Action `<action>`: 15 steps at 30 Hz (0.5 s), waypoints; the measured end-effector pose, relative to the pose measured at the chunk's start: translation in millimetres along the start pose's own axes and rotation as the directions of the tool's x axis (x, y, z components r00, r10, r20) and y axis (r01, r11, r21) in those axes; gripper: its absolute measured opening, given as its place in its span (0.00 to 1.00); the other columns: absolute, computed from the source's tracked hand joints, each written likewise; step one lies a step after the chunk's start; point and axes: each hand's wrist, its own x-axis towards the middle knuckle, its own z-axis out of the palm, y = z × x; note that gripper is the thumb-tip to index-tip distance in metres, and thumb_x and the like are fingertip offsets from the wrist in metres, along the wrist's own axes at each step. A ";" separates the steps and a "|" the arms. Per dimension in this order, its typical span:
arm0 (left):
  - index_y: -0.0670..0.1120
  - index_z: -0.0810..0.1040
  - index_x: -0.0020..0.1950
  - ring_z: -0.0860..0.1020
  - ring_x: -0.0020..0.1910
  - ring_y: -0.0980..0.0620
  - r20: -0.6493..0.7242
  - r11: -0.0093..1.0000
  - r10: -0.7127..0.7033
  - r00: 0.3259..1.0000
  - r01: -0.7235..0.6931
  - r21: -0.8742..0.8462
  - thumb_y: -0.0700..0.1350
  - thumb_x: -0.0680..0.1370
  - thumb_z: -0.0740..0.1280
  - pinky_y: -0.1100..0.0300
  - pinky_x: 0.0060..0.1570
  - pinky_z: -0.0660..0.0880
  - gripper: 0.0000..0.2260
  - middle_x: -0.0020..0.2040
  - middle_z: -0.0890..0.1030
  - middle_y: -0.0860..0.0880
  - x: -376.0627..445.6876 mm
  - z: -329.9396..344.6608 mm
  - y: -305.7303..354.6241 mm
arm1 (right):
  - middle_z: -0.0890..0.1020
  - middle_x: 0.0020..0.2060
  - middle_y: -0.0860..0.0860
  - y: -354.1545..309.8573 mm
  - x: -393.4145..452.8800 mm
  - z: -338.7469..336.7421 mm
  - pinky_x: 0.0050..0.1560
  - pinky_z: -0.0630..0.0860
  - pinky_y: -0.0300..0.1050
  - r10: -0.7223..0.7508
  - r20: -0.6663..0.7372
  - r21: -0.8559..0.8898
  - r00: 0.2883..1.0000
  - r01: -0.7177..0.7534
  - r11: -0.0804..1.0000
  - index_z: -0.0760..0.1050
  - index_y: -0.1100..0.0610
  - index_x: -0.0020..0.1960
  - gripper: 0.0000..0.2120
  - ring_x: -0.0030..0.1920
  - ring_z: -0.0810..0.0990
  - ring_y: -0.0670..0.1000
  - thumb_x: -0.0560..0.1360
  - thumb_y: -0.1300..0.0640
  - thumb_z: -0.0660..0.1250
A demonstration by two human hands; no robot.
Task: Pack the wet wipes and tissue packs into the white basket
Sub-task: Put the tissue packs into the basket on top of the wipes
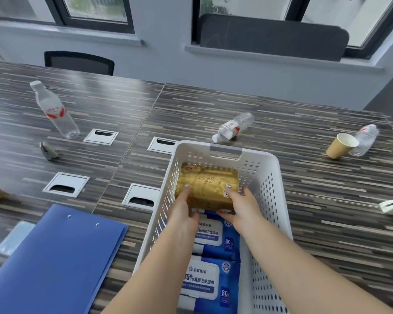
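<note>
The gold tissue pack [208, 185] sits low in the far end of the white basket [268, 168], its long axis running crosswise between the side walls with the printed face up, and both the left hand [184, 211] and the right hand [242, 208] have their grip closed on its near corners. Just nearer the person, two blue wet wipes packs [213, 264] already lie flat inside, lengthways, one behind the other. On the surface [327, 200] around it I see only bottles, a paper cup [340, 146] and a blue folder [59, 261], so the packing looks almost finished.

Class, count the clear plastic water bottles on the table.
3: upright bottle far left; lying bottle just beyond the white basket; third bottle far right behind the paper cup. None seems hidden.
</note>
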 end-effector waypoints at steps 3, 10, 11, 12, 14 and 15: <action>0.41 0.68 0.72 0.69 0.70 0.48 0.102 0.996 0.047 0.994 -0.054 0.068 0.44 0.79 0.66 0.53 0.67 0.67 0.22 0.72 0.69 0.44 -21.9 -1.1 -1.1 | 0.66 0.72 0.53 -5.6 -18.0 -2.9 0.51 0.79 0.60 0.007 0.040 -0.061 0.999 -0.005 0.998 0.56 0.46 0.76 0.35 0.62 0.73 0.59 0.75 0.58 0.68; 0.41 0.72 0.68 0.74 0.64 0.49 0.339 0.961 0.077 0.938 -0.160 0.227 0.40 0.78 0.66 0.52 0.64 0.70 0.19 0.58 0.79 0.46 -88.7 -22.8 -17.5 | 0.70 0.67 0.52 -20.7 -85.0 -25.8 0.57 0.77 0.60 -0.087 0.211 -0.078 0.974 0.105 0.991 0.58 0.46 0.75 0.32 0.64 0.71 0.54 0.76 0.62 0.66; 0.42 0.73 0.68 0.76 0.61 0.50 0.359 0.947 0.094 0.929 -0.195 0.256 0.40 0.77 0.67 0.53 0.62 0.72 0.18 0.56 0.80 0.47 -95.6 -26.5 -20.2 | 0.73 0.64 0.51 -21.2 -94.5 -31.8 0.56 0.78 0.58 -0.112 0.235 -0.070 0.966 0.132 0.989 0.60 0.47 0.74 0.30 0.62 0.73 0.52 0.76 0.62 0.66; 0.43 0.74 0.67 0.77 0.59 0.50 0.379 0.934 0.109 0.919 -0.225 0.278 0.39 0.77 0.67 0.53 0.62 0.72 0.17 0.54 0.81 0.47 -98.9 -30.0 -21.8 | 0.75 0.61 0.51 -20.3 -100.3 -36.4 0.56 0.79 0.57 -0.136 0.247 -0.064 0.959 0.156 0.986 0.61 0.48 0.74 0.30 0.61 0.75 0.52 0.76 0.62 0.66; 0.43 0.76 0.64 0.79 0.54 0.51 0.417 0.915 0.133 0.899 -0.273 0.298 0.38 0.77 0.68 0.53 0.60 0.72 0.16 0.50 0.82 0.46 -114.2 -36.2 -29.0 | 0.77 0.58 0.50 -21.1 -115.5 -51.3 0.56 0.79 0.56 -0.195 0.251 -0.074 0.948 0.220 0.973 0.62 0.48 0.74 0.29 0.59 0.77 0.52 0.76 0.63 0.66; 0.42 0.76 0.63 0.79 0.52 0.51 0.432 0.906 0.144 0.890 -0.294 0.303 0.38 0.77 0.68 0.53 0.59 0.73 0.15 0.49 0.82 0.46 -121.0 -39.4 -33.1 | 0.77 0.57 0.50 -21.7 -121.7 -58.1 0.56 0.79 0.56 -0.217 0.246 -0.081 0.945 0.243 0.966 0.62 0.48 0.73 0.29 0.58 0.78 0.52 0.76 0.63 0.66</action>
